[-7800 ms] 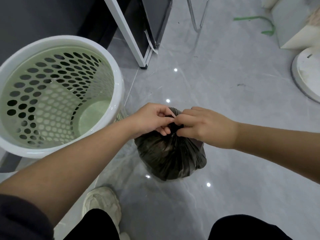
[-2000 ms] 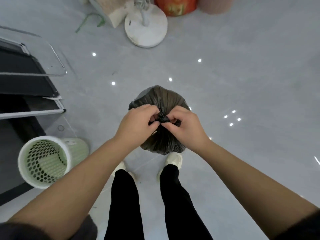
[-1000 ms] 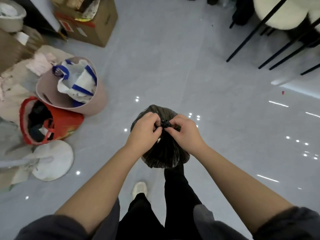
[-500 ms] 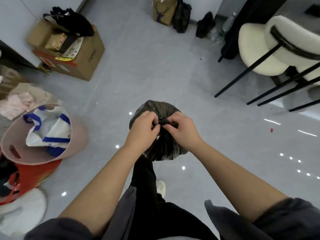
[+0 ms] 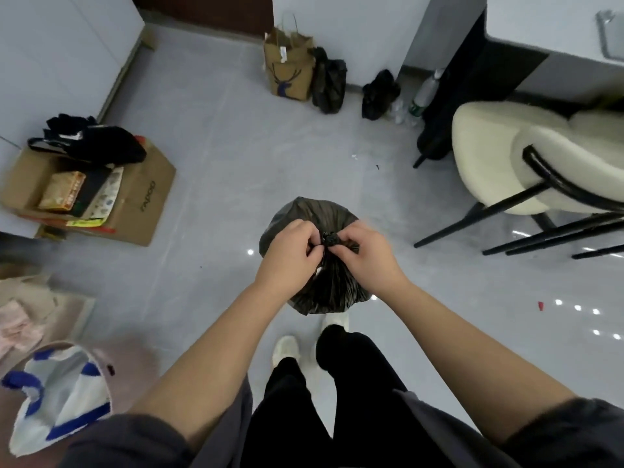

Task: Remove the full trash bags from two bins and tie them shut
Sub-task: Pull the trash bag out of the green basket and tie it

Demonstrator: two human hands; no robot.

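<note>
A full black trash bag (image 5: 324, 292) hangs in the air in front of me, above my feet. Its neck is gathered into a small black knot (image 5: 330, 238) at the top. My left hand (image 5: 290, 258) pinches the neck just left of the knot. My right hand (image 5: 366, 253) pinches the twisted plastic on the knot's right side. Both hands carry the bag's weight. A pinkish bin (image 5: 131, 366) holding a white and blue bag (image 5: 60, 390) stands at the lower left, blurred.
A cardboard box (image 5: 138, 201) with black items on top sits at the left wall. A brown paper bag (image 5: 288, 70) and two black bags (image 5: 329, 84) stand at the far wall. A cream chair (image 5: 499, 157) with black legs stands at the right.
The view has swung further right as I walk with the bag. The pink bin slid to the lower left corner, and the far wall and chair came closer. My grip is unchanged.
</note>
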